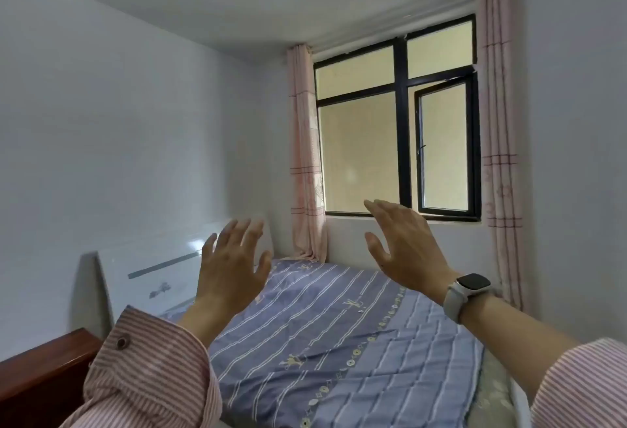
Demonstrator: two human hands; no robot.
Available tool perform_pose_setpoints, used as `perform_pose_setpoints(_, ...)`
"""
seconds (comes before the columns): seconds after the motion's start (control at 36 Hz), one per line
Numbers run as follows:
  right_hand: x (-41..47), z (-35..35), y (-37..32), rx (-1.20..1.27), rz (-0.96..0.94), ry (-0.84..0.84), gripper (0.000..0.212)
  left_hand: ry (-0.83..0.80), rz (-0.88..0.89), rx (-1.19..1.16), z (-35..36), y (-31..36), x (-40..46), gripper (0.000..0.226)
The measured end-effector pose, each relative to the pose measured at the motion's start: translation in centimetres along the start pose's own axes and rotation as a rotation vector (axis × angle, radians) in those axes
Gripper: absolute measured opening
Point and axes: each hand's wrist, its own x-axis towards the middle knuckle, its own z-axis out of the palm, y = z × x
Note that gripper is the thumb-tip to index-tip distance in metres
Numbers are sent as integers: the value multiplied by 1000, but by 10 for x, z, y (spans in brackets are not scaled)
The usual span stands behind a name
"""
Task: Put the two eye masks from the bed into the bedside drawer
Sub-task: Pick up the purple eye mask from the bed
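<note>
Both my hands are raised in front of me above the bed (pixel 339 336), which is covered by a blue striped quilt. My left hand (pixel 230 264) is open, fingers spread, holding nothing. My right hand (pixel 403 244) is also open and holds nothing; a white-strapped watch sits on its wrist. No eye mask shows on the visible part of the quilt. A dark red-brown wooden bedside cabinet (pixel 40 380) stands at the lower left, beside the bed; only its top and an edge are visible, and no drawer front can be seen.
A glossy white headboard (pixel 152 271) leans against the left wall. A black-framed window (pixel 397 129) with pink curtains (pixel 305 156) fills the far wall, one pane swung open. White walls close in on both sides.
</note>
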Motion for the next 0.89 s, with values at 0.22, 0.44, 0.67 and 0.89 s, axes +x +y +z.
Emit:
perform_pose_setpoints(0.22,42,101,-6,61,-37,-125,29,-34,-69,-10,63,-54,11,18)
perform_pose_setpoints(0.44,96,266,-41,165,-60,-265,27,-234,-176,48,170,-166,16,33)
perform_pose_setpoints(0.67,174,416,-82,287,5,-413,27,-376,-285,76,254,-297,50,36)
perform_pose_setpoints(0.89,250,563,-115,343,-38,-507,30,-430,-371,112,345,-417,76,34)
